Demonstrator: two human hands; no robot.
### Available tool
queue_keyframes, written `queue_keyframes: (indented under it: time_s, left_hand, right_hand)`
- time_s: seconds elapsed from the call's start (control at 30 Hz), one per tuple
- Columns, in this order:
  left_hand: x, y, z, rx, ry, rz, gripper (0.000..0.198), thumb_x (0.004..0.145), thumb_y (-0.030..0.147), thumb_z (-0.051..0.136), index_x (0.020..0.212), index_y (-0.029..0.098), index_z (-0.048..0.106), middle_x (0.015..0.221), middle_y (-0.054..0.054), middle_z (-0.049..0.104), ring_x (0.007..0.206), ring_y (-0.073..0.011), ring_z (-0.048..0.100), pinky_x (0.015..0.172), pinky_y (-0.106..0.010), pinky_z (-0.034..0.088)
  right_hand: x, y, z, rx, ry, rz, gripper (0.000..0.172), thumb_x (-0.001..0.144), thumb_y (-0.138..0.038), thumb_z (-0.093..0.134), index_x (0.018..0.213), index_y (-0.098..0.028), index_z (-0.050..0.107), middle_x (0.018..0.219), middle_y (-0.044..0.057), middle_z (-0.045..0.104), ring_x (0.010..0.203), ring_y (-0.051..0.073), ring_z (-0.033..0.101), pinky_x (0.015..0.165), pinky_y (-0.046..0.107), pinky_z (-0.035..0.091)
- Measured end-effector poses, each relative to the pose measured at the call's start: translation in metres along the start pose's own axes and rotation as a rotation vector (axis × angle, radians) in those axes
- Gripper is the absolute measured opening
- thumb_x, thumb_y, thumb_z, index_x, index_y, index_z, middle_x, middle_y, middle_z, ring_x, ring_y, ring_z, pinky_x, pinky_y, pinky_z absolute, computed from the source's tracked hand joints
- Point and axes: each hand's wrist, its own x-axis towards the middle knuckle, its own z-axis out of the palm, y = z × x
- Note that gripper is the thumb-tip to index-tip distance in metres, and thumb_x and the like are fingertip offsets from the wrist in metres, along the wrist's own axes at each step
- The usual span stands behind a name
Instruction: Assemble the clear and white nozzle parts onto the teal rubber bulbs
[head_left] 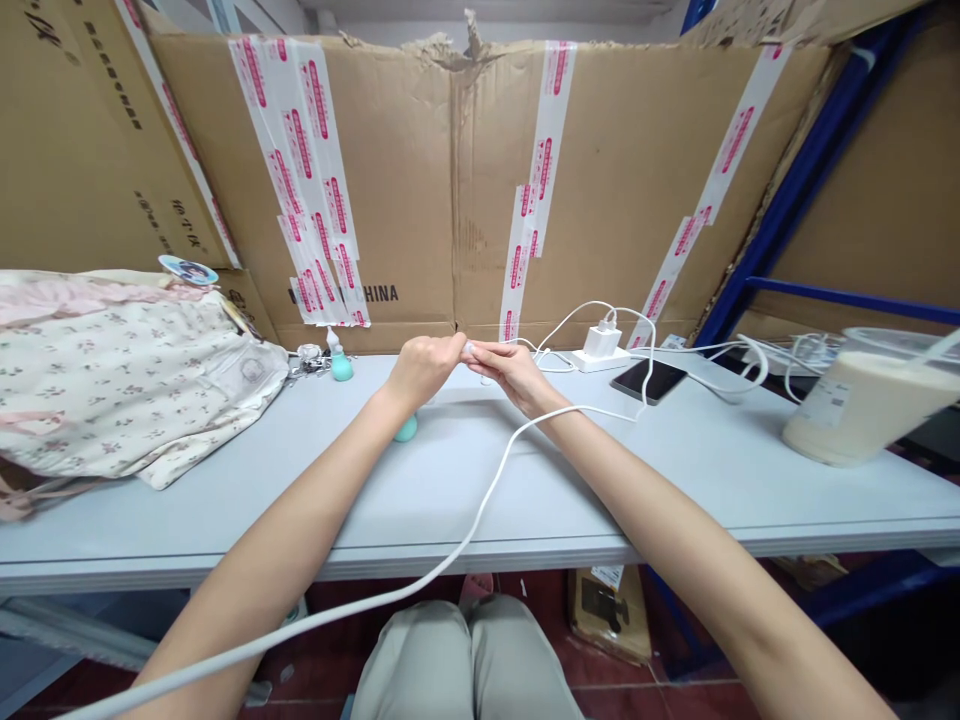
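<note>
Crossing the foreground, a white cable [300,630] passes in front of the right forearm; contact cannot be confirmed. It is judged the chief hazard, since an arm drawn back could snag it. Farther in, a teal bulb [406,429] sits on the grey table [247,480], partly hidden by the left forearm, which might knock it over if lowered. Beyond it, the 2 hands meet above the table. The right hand [517,375] pinches a small pale piece [469,348] between thumb and fingertips; the left hand [429,365] is curled closed against that piece, its fingertips hidden, so its exact hold cannot be told. With so little of the piece showing, a weak pinch or uneven pull could let it spring free and drop. To the right lies a dark phone [651,381], which a dragged cable could shift. Behind that stands a white charger [602,341]; a sharp tug on the cable looping towards it might dislodge it.
</note>
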Motion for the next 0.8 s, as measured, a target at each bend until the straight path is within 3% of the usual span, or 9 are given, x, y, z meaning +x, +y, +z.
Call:
queue_keyframes:
  time_s: [0.3,0.5,0.6,0.8]
  left_hand:
    - [0.001,0.003,-0.006,-0.074,0.100,0.021,0.040,0.095,0.040,0.032,0.073,0.016,0.055,0.060,-0.005,0.061,0.054,-0.0139,0.054,0.053,-0.026,0.027]
    - [0.003,0.005,-0.012,-0.230,0.186,-0.055,0.051,0.092,0.055,0.027,0.086,0.016,0.059,0.076,-0.005,0.066,0.063,-0.0118,0.057,0.059,-0.024,0.031]
    - [0.003,0.004,-0.014,-0.233,0.171,-0.040,0.052,0.092,0.056,0.025,0.088,0.016,0.059,0.077,-0.005,0.066,0.064,-0.0118,0.057,0.060,-0.025,0.031]
    - [0.000,0.002,-0.010,-0.130,0.140,0.024,0.047,0.096,0.045,0.024,0.075,0.016,0.055,0.063,-0.004,0.060,0.057,-0.0122,0.053,0.055,-0.026,0.028]
  right_hand:
    - [0.000,0.001,0.000,-0.014,0.042,-0.020,0.035,0.055,-0.037,0.082,0.083,-0.018,0.072,0.093,0.004,0.072,0.093,0.016,0.066,0.090,0.028,0.052]
    - [-0.002,-0.005,0.002,0.008,0.004,-0.058,0.029,0.059,-0.034,0.079,0.083,-0.020,0.072,0.097,0.002,0.071,0.101,0.016,0.063,0.089,0.024,0.052]
    - [-0.002,-0.006,0.001,-0.007,0.018,-0.046,0.029,0.057,-0.033,0.081,0.082,-0.021,0.072,0.096,0.001,0.071,0.100,0.017,0.063,0.089,0.025,0.052]
    - [0.000,0.000,0.000,-0.041,0.003,-0.079,0.032,0.056,-0.037,0.082,0.080,-0.020,0.072,0.093,0.002,0.072,0.099,0.017,0.064,0.092,0.027,0.051]
